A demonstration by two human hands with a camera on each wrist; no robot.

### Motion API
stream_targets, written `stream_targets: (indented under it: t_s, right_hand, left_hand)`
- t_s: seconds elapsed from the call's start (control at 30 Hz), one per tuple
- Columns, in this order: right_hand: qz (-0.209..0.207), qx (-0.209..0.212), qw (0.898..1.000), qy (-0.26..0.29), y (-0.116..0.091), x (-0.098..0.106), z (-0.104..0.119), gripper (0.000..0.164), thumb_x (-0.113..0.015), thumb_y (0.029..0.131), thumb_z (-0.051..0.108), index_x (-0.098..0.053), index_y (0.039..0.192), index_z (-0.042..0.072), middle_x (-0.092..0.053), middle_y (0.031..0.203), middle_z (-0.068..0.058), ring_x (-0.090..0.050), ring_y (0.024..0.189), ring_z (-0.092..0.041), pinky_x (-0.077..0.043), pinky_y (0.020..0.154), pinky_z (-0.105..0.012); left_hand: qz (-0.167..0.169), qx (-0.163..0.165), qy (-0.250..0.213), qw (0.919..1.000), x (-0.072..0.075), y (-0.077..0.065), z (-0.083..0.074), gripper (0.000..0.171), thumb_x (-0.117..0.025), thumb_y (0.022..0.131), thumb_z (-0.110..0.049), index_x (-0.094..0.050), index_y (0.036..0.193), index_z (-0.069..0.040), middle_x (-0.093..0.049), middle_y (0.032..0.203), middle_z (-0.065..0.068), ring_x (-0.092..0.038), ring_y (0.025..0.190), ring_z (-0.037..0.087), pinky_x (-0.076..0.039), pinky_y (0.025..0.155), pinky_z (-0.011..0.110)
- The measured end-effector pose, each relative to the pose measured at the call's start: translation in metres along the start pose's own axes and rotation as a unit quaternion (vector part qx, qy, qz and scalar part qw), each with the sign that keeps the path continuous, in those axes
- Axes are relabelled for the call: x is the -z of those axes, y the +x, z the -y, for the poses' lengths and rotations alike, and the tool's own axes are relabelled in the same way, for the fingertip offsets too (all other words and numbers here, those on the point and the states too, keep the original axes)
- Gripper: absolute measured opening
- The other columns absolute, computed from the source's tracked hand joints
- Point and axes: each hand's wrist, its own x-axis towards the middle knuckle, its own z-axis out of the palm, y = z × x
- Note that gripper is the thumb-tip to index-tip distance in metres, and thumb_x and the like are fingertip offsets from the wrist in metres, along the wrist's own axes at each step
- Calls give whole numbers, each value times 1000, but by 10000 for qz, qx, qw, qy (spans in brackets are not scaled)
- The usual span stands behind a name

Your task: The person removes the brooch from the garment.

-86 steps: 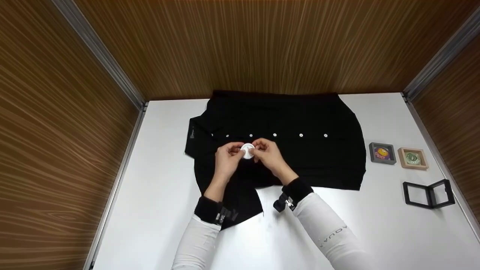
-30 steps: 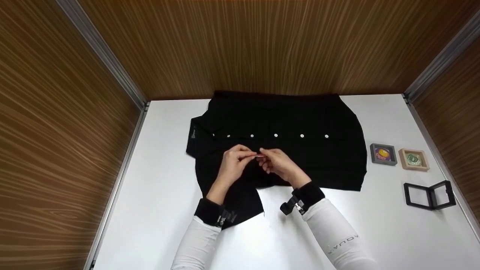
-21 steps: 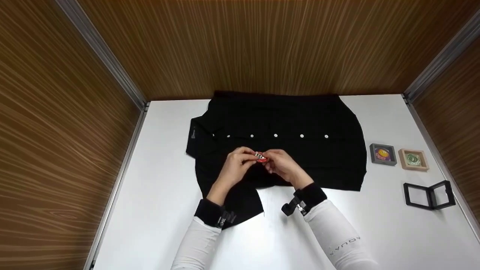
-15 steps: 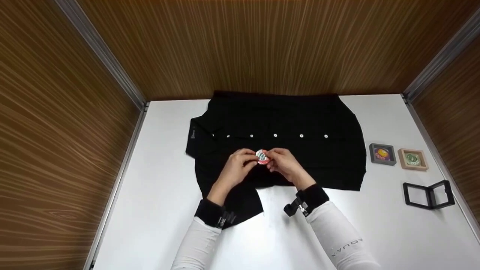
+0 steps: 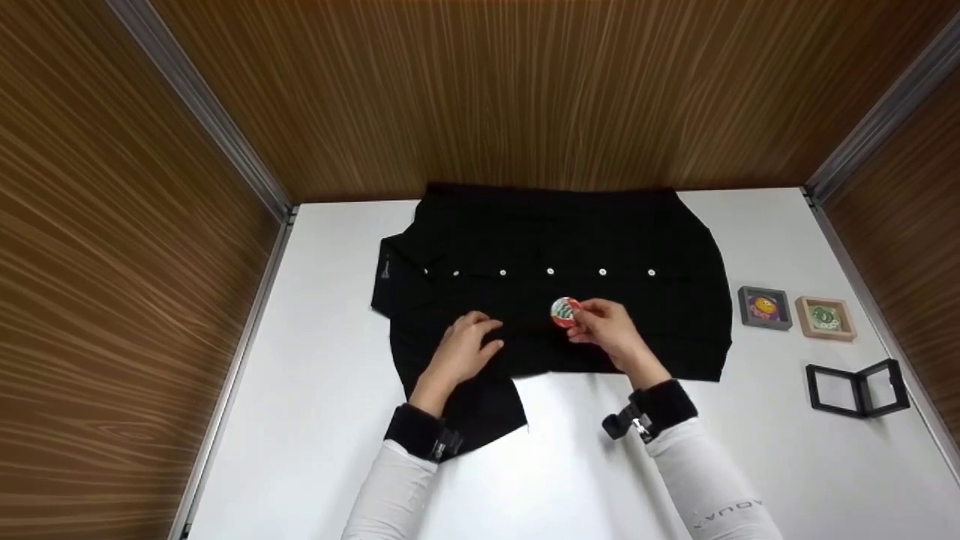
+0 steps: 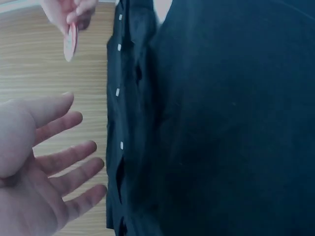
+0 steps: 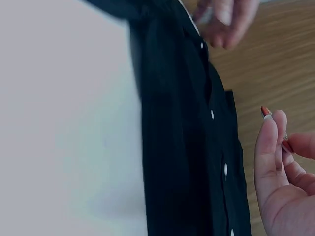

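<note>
My right hand pinches a round badge between thumb and fingers, its red, white and green printed face showing in the head view. In the right wrist view the badge is seen nearly edge-on, partly hidden by the fingers. My left hand hangs over the black shirt with its fingers spread and holds nothing; the left wrist view shows the same spread left hand. Beneath both hands the black short-sleeved shirt lies flat, collar to the left, with a row of white buttons along its middle.
On the right of the white table lie a grey-framed box and a wood-framed box, each with a small item inside. Below them a black hinged frame stands open. Wood-patterned panels enclose the back and sides.
Earlier both hands held the badge, its white back showing; it was turned until its printed face showed. The left hand has since let go, and the right hand has carried the badge rightwards.
</note>
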Motion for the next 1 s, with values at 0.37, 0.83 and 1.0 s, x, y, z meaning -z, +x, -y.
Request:
stream_targets:
  t_s: [0.37, 0.83, 1.0]
  right_hand:
    - [-552, 45, 9984, 63, -23, 72, -4, 25, -52, 99, -1, -47, 116, -18, -63, 87, -12, -65, 67, -14, -58, 66, -28]
    - [-1246, -192, 9910, 443, -66, 138, -13, 27, -49, 101, 3, -42, 122, -13, -63, 88, -7, -66, 73, -12, -57, 74, -25]
    - [-1634, -188, 9811, 1014, -82, 160, -12, 22, -52, 100, 3, -45, 117, -9, -67, 83, -6, -69, 72, -13, -57, 72, -25]
  left_hand:
    - [148, 598, 867, 9943, -4, -16, 21, 45, -67, 93, -33, -62, 133, -12, -46, 142, 20, -39, 134, 37, -32, 107, 53]
    - [526, 1132, 1599, 9792, -6, -27, 39, 60, -66, 91, -46, -52, 143, -20, -40, 149, 20, -32, 139, 41, -25, 110, 60]
    - [529, 1097, 1644, 9788, -6, -28, 40, 60, -66, 91, -47, -53, 143, -19, -42, 147, 20, -36, 137, 40, -27, 109, 60]
